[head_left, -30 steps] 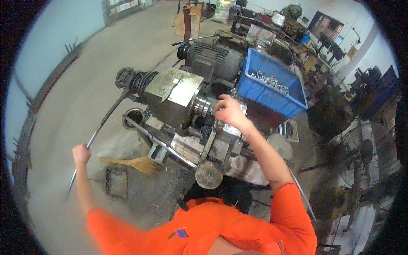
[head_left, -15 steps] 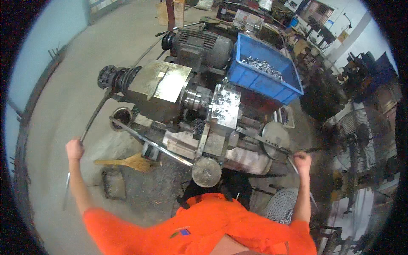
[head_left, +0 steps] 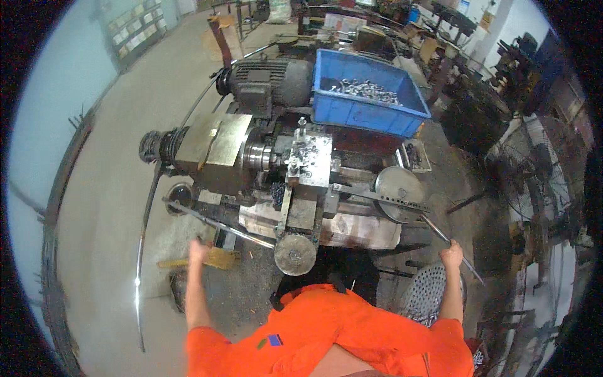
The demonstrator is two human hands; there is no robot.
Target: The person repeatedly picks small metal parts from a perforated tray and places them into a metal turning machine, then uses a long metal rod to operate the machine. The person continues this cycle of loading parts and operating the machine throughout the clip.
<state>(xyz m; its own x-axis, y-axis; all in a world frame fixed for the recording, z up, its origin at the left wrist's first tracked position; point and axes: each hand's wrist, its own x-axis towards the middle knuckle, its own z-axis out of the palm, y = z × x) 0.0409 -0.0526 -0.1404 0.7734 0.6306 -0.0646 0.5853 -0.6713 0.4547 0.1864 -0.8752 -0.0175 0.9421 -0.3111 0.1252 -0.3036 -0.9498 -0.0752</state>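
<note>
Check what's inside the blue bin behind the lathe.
The blue bin holds a pile of small shiny metal parts, heaped toward its back. The front wall hides the floor nearest it, so the depth is unclear.

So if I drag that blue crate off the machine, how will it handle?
Probably heavy: the blue crate holds a pile of small metal parts. These would likely shift and rattle if tipped. Its plastic walls may flex under the load.

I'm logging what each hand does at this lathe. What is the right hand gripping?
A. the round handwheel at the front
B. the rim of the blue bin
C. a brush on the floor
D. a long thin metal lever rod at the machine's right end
D: the right hand is closed around the slanting metal rod below the round disc.
</note>
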